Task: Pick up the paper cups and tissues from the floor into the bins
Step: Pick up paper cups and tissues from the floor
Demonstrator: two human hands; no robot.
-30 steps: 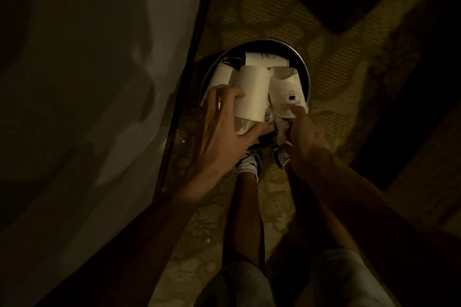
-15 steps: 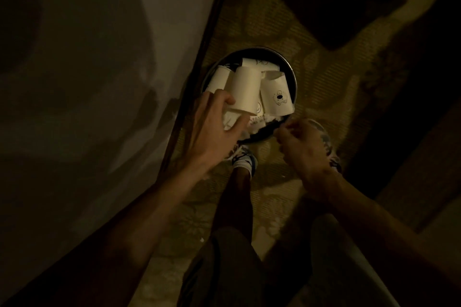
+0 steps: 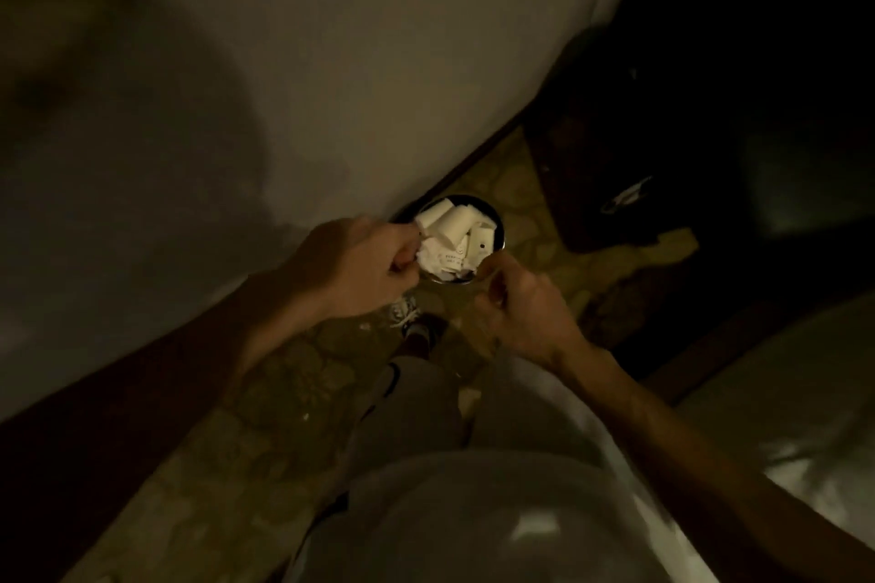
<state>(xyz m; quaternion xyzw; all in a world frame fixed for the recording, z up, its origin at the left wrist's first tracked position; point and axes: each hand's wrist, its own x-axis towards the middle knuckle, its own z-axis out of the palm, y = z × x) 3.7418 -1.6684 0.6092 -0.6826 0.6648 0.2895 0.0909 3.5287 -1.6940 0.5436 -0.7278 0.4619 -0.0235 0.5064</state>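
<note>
A small round bin point(image 3: 500, 230) stands on the patterned floor against the wall, heaped with white paper cups point(image 3: 453, 223) and crumpled tissue point(image 3: 433, 257). My left hand point(image 3: 362, 265) hovers at the bin's left rim, its fingers curled in; nothing shows plainly in them, and the frame is blurred there. My right hand point(image 3: 518, 305) hangs just in front of the bin's near right edge, loosely curled and holding nothing. Both hands are clear of the cups.
A pale wall point(image 3: 331, 62) with a dark skirting board point(image 3: 142, 393) runs along the left. Dark furniture point(image 3: 710, 133) fills the upper right. My legs and a shoe point(image 3: 405, 312) are just in front of the bin.
The view has risen and pulled back from the bin. My left hand has come off the cups and curled up; my right hand has drawn back a little.
</note>
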